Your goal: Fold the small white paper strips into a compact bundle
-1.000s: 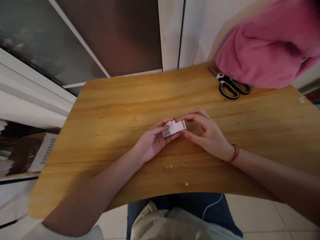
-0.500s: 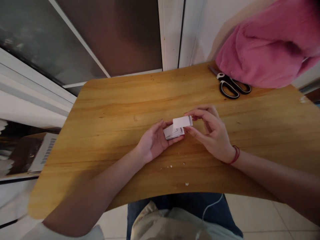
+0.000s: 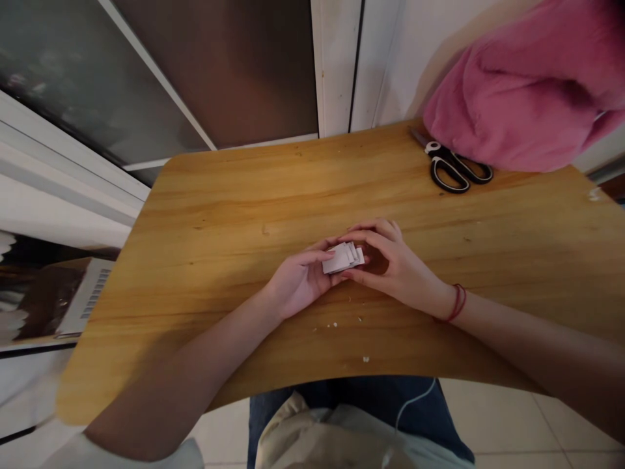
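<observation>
A small stack of folded white paper pieces (image 3: 340,258) lies in my left hand (image 3: 297,277), whose thumb presses on the top piece. The layers are slightly staggered towards the right. My right hand (image 3: 395,264) curves around the right side of the stack, its thumb at the near edge and its fingers at the far edge. A red string bracelet (image 3: 458,301) circles the right wrist. Both hands are held just over the middle of the wooden table (image 3: 234,208).
Scissors with black handles (image 3: 452,170) lie at the back right, beside a pink plush cloth (image 3: 517,98). Small white scraps (image 3: 366,359) are scattered near the table's front edge. A cardboard box (image 3: 83,296) stands on a shelf at the left.
My right hand has moved left and lowered its white paper piece onto the stack in my left hand. The left thumb has come down on top of it.
</observation>
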`<state>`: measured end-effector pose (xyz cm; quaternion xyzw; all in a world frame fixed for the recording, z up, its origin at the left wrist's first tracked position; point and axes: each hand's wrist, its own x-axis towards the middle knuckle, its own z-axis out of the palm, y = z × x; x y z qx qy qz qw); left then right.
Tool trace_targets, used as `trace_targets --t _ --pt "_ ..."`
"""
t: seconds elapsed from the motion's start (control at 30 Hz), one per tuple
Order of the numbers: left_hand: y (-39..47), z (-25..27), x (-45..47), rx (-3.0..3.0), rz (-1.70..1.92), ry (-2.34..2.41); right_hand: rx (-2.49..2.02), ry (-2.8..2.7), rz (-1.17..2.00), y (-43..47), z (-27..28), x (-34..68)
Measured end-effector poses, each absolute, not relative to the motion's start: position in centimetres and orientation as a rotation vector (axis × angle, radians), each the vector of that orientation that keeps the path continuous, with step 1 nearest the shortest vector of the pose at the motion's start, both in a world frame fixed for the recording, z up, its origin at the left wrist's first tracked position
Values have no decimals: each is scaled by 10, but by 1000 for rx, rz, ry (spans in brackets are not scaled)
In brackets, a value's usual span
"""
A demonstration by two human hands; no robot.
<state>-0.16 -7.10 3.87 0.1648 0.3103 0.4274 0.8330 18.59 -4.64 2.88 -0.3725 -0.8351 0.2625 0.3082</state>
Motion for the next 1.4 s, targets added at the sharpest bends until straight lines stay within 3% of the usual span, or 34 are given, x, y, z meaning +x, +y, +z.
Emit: trace_targets --t 0.5,1.4 --pt "-71 40 0 384 916 762 -980 -2136 819 -46 30 187" --pt "-66 37 -4 262 1047 815 -957 -1968 690 -43 32 190"
